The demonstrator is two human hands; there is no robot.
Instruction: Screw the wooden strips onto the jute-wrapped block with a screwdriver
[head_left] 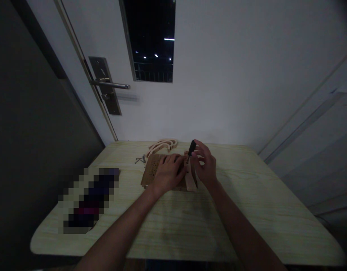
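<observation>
My right hand [206, 165] pinches the black handle of a screwdriver [192, 146]. The tool stands nearly upright, its tip over the far end of a pale wooden strip [191, 180]. Under that strip lies a brown piece of cardboard [151, 172] marked with several small dark holes. My left hand [170, 171] rests flat on the cardboard with its fingers spread, fingertips and thumb reaching the strip's left side. Whether a screw sits under the screwdriver tip is too small and dark to tell.
Curved pale wooden pieces [163, 145] lie behind the cardboard, with several loose screws [140, 159] to its left. A blurred-out dark object [91, 201] is at the left of the light wooden table [261, 210]. Beyond the table stands a white door with a metal handle [114, 85].
</observation>
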